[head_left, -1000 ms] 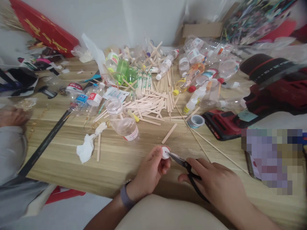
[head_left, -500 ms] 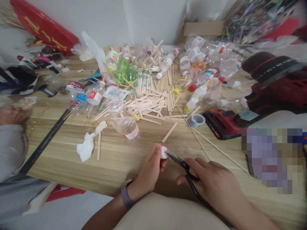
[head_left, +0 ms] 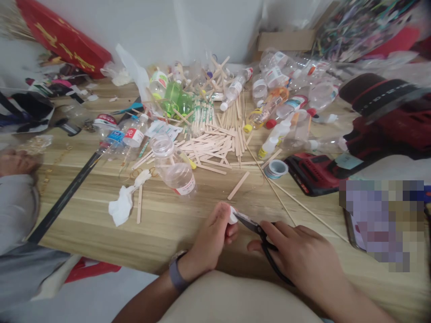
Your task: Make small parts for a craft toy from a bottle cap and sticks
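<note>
My left hand [head_left: 215,237] pinches a small white bottle cap [head_left: 232,215] at the table's front edge. In my right hand [head_left: 299,255] are black-handled scissors [head_left: 257,229], whose tip touches the cap's face. The blades look nearly closed. Beyond my hands lies a single flat wooden stick [head_left: 238,185]. An uncapped clear plastic bottle [head_left: 177,172] stands tilted-looking to the left of it, and a crumpled white tissue [head_left: 121,206] is farther left.
A red and black power tool [head_left: 377,116] stands at the right, near a phone [head_left: 353,233]. Wooden sticks [head_left: 212,146] and plastic bottles [head_left: 269,103] fill the back. Another person's hand [head_left: 18,162] rests at the left.
The scissors and the white cap have shifted very slightly to the right. My left hand has turned a little around the cap, and its grip continues.
</note>
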Tool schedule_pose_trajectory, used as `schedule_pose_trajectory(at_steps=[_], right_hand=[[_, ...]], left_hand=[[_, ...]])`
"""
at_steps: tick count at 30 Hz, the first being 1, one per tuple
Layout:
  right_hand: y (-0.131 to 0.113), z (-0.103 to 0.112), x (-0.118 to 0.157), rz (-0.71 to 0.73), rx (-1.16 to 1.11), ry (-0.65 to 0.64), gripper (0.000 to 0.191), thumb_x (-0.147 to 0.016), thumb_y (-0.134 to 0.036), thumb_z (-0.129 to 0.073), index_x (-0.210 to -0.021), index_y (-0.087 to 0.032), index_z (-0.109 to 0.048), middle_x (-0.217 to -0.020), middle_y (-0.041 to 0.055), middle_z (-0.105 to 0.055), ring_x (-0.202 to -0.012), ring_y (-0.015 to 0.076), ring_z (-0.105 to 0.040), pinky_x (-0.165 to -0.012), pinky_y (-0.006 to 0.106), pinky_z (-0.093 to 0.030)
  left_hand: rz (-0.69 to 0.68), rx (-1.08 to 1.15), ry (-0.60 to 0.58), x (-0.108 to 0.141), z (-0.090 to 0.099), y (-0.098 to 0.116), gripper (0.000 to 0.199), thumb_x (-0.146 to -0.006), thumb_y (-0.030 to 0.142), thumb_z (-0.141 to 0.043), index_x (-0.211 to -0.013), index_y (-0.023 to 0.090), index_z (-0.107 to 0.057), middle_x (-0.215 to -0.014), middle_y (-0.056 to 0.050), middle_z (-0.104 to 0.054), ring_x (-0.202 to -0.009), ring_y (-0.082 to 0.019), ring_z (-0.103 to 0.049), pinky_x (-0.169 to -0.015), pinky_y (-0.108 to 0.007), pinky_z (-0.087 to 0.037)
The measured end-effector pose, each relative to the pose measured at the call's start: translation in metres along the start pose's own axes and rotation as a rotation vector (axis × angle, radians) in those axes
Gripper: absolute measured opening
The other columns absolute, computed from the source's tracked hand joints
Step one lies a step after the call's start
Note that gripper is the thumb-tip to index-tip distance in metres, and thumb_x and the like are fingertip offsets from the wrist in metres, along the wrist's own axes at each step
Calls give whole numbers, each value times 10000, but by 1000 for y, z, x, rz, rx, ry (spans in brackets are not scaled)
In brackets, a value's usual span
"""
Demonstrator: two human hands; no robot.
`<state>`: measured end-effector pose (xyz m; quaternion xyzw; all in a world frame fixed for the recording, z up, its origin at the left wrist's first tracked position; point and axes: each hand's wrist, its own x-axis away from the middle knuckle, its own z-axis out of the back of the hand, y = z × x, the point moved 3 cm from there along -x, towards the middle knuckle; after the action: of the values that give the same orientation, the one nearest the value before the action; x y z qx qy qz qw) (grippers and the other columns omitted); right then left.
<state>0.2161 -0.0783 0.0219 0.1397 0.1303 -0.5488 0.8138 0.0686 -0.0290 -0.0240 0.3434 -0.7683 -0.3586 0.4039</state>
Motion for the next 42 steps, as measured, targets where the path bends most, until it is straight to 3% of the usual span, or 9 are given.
schedule_pose_trajectory(at_steps=[6, 10, 13, 17, 24, 30, 39, 42], right_hand=[[-2, -4, 2, -10, 4, 5, 543, -1051, -406, -205, -748, -214, -614, -544, -5, -593, -408, 166, -502, -508, 325, -247], [-4, -7, 2, -3, -33, -15, 537, -1048, -388, -218, -740, -211, -620, -540, 4, -603, -397, 157, -491, -496, 323, -235], [-3, -7, 2, -3, -62, -40, 497, -1042, -388, -252, -754, -213, -617, -548, -1, -612, -400, 162, -520, -483, 316, -260], [2, -7, 4, -49, -125, -72, 496, -1015, -532, -270, -847, -212, -610, -610, -1, -630, -469, 174, -606, -459, 292, -327], [0, -6, 3, -64, -196, -111, 607, -939, -692, -235, -905, -210, -603, -683, 20, -620, -533, 194, -645, -466, 292, -425], [-3, -5, 3, -60, -181, -125, 561, -966, -648, -246, -839, -226, -593, -621, -18, -613, -445, 171, -628, -402, 286, -344], [-5, 0, 3, -33, -80, -97, 594, -983, -622, -204, -771, -233, -599, -562, -3, -584, -388, 193, -586, -394, 307, -273], [-5, 0, 4, -24, -34, -76, 603, -991, -602, -172, -771, -236, -598, -555, -6, -574, -379, 196, -578, -398, 312, -269]], left_hand=[[-25, -262, 123, 0, 5, 1, 604, -832, 793, -333, -766, 206, -460, -507, 78, -331, -456, -95, -280, -446, -255, -201], [57, -231, 221, -1, 8, -4, 629, -790, 828, -349, -726, 210, -445, -482, 87, -311, -430, -84, -246, -432, -246, -175], [102, -145, 198, -2, 6, -5, 628, -761, 837, -380, -692, 214, -419, -461, 94, -289, -420, -73, -215, -425, -235, -152], [89, -82, 142, -2, 4, -3, 602, -800, 791, -386, -648, 209, -412, -453, 89, -272, -409, -65, -202, -414, -234, -135], [37, -157, 176, 0, 6, 0, 602, -828, 779, -351, -666, 207, -443, -441, 82, -282, -415, -85, -254, -430, -237, -196], [95, -218, 317, 2, 11, -1, 614, -782, 807, -396, -758, 207, -523, -482, 64, -340, -476, -127, -344, -445, -241, -230], [-49, -331, 332, 8, 9, 6, 576, -839, 745, -406, -702, 201, -537, -620, -1, -503, -590, -154, -458, -519, -258, -346], [-20, -333, 334, 7, 9, 4, 584, -828, 755, -400, -691, 202, -529, -621, -2, -504, -592, -155, -459, -517, -257, -356]])
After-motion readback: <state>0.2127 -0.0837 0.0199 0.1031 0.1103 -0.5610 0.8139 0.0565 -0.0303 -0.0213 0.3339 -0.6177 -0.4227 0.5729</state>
